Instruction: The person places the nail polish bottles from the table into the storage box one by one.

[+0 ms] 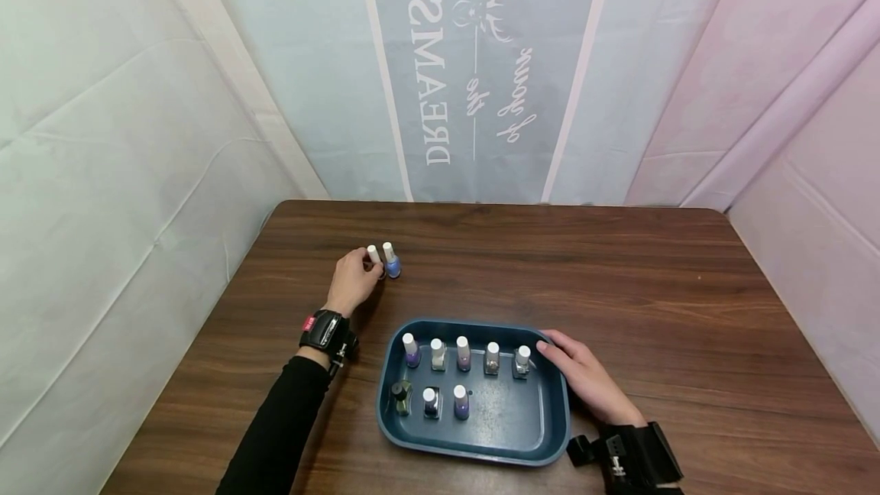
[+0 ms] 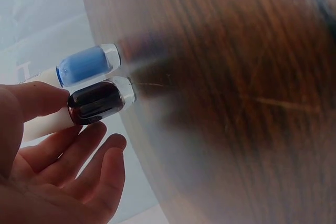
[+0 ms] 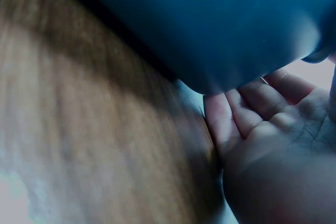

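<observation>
My left hand (image 1: pixel 352 281) is over the far left of the table, pinching a white-capped nail polish bottle (image 2: pixel 100 102) with dark red polish. Right beside that bottle stands a blue nail polish bottle (image 1: pixel 393 264), also with a white cap. At the near middle lies a dark blue tray (image 1: pixel 509 434). My right hand (image 1: pixel 584 376) holds the tray's far right corner, thumb over the rim and fingers against the outside wall. Inside the tray, several nail polish bottles stand in a back row, among them a purple bottle (image 1: pixel 411 354); a dark green bottle (image 1: pixel 402 399) is in the front row.
The brown wooden table (image 1: pixel 687 312) carries the tray and both loose bottles. Its far edge meets a hanging pale blue curtain (image 1: pixel 481 98) with printed lettering. White and pink cloth hangs along the sides.
</observation>
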Available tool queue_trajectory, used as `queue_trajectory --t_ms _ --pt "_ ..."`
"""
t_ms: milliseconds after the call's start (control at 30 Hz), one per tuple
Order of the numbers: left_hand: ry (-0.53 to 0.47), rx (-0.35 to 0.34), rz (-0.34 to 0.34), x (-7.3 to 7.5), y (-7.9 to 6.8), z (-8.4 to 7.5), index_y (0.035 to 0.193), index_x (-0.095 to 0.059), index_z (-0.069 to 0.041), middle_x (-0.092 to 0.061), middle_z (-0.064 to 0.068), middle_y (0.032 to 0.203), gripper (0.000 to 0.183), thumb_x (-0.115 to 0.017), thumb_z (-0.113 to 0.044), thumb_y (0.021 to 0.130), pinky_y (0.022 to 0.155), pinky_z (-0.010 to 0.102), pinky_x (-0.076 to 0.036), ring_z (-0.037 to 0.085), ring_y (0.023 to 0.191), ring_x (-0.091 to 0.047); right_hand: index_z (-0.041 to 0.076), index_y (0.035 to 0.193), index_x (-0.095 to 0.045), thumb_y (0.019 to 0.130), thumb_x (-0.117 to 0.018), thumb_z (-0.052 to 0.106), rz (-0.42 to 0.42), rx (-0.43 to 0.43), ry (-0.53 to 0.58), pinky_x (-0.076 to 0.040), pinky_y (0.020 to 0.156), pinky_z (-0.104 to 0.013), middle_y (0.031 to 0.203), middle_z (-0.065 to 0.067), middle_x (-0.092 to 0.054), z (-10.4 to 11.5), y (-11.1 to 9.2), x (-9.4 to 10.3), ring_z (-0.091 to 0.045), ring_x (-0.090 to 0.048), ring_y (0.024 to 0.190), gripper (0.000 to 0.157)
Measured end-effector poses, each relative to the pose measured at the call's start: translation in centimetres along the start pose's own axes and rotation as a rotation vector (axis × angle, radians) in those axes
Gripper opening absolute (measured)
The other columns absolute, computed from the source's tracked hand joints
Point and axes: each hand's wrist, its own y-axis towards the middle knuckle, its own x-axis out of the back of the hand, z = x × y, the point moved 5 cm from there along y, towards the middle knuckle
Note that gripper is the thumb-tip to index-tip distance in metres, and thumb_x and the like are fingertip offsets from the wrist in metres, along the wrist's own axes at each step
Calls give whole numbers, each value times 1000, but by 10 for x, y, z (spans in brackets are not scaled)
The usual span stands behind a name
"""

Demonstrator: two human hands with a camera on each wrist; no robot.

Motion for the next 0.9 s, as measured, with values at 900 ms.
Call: queue_trajectory --t_ms 900 --pt "59 -17 -19 2 -7 -3 92 -63 -7 -68 12 100 19 -60 -25 94 73 40 -48 26 86 -63 11 135 -53 98 -49 43 -10 -28 -12 -46 90 -22 132 -12 -58 -1 -2 1 -18 -54 116 49"
